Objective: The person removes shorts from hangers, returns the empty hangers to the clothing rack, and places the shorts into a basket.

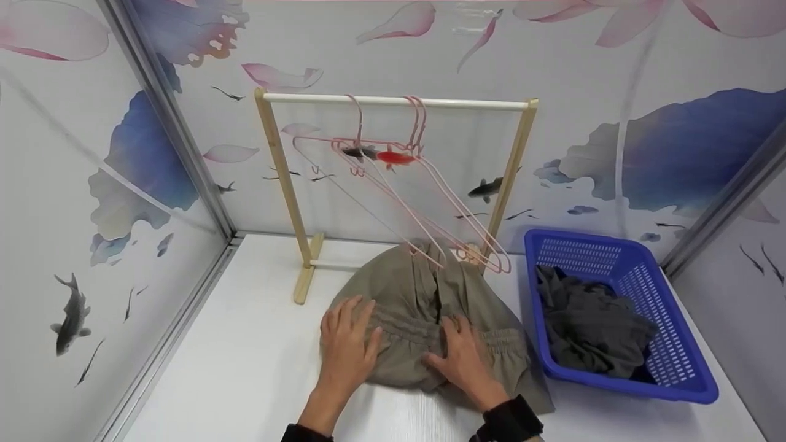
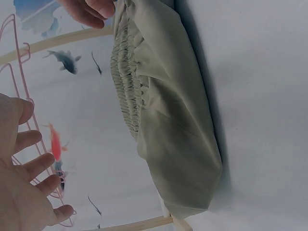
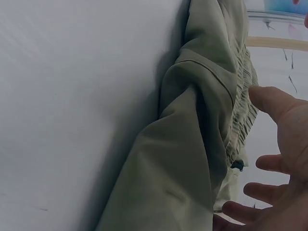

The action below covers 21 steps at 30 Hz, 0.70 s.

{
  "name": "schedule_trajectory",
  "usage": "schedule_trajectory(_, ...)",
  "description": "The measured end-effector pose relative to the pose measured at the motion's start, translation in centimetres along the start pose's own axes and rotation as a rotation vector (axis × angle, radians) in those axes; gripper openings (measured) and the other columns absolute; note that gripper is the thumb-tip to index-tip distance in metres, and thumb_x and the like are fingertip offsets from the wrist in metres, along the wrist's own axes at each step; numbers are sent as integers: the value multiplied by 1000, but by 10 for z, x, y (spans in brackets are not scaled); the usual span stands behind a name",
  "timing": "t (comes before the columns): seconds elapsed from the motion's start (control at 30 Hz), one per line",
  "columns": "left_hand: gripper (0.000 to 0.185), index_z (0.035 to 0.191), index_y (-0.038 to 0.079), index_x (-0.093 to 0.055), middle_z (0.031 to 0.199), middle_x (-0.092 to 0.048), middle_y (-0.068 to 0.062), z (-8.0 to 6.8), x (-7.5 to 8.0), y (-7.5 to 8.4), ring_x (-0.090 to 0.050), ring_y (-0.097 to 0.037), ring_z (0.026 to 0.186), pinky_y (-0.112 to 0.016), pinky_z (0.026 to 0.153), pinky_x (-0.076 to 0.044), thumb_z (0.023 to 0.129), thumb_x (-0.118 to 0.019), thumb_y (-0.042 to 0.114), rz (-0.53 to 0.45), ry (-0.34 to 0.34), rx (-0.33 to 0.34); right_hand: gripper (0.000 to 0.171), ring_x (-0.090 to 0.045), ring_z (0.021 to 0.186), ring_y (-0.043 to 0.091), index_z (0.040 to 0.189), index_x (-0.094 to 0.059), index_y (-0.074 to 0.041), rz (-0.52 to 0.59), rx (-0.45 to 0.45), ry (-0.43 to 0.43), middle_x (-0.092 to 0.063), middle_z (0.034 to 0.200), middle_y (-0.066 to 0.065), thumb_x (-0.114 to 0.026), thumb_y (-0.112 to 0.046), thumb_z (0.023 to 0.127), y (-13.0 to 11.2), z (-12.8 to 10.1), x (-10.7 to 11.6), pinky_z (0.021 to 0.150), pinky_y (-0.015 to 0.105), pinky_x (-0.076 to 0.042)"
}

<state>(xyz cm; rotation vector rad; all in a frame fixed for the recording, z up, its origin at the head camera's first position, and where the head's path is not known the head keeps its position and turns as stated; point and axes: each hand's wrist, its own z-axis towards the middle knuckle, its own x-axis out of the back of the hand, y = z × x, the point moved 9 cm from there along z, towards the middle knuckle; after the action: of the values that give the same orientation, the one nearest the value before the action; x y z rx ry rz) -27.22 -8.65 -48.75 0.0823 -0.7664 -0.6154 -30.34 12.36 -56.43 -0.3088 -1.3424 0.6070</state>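
An olive-green garment (image 1: pixel 399 331) with a gathered elastic waistband (image 2: pixel 126 72) lies bunched on the white table. My left hand (image 1: pixel 350 341) is over its left part, fingers spread. In the left wrist view the left hand (image 2: pixel 29 168) shows loosely extended fingers, with a gap between them and the cloth. My right hand (image 1: pixel 463 359) is over the waistband, right of the middle. The right wrist view has the right hand (image 3: pixel 284 159) with fingers parted and its thumb tip close to the gathers. Neither hand pinches the fabric. The garment's far end is partly behind the hangers.
A wooden rack with a white rod (image 1: pixel 319 98) stands behind the garment, with pink hangers (image 1: pixel 451 190) on it that reach forward over the cloth. At the right, a blue plastic basket (image 1: pixel 681 344) holds dark crumpled clothing (image 1: pixel 595 331). Printed panels (image 1: pixel 614 61) enclose the table (image 1: pixel 245 362).
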Motion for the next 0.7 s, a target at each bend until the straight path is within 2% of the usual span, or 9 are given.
schedule_trajectory(0.17,39,129,2,-67,133,-59,-20,-1,-1,-2,-49,-39,127,-61,102,-37,95,-71,21,-4,-15,11,93,-44,133,59,148,-49,1,-27,-25,-81,-42,148,35,-92,-38,77,4,6,-12,100,70,-43)
schedule_trajectory(0.37,40,131,1,-67,134,-59,-20,-1,-2,-3,-48,-41,127,-62,103,-36,95,-72,19,-11,-30,26,107,-36,139,60,159,-38,-7,-56,-76,-186,-33,157,35,-94,-39,75,9,14,-25,102,75,-39)
schedule_trajectory(0.5,40,132,2,-67,134,-58,-20,-2,-4,-5,-48,-41,128,-62,104,-35,96,-71,18,-19,-59,56,116,-34,138,65,163,-32,-11,-82,-74,-209,-26,162,33,-96,-42,71,12,21,-27,102,78,-36)
schedule_trajectory(0.7,40,132,2,-66,135,-57,-20,-7,-10,-5,-48,-40,129,-61,105,-36,96,-71,19,-15,-104,83,123,-37,135,66,165,-27,-14,-161,-84,-240,-17,167,29,-96,-48,68,22,30,-31,99,79,-37)
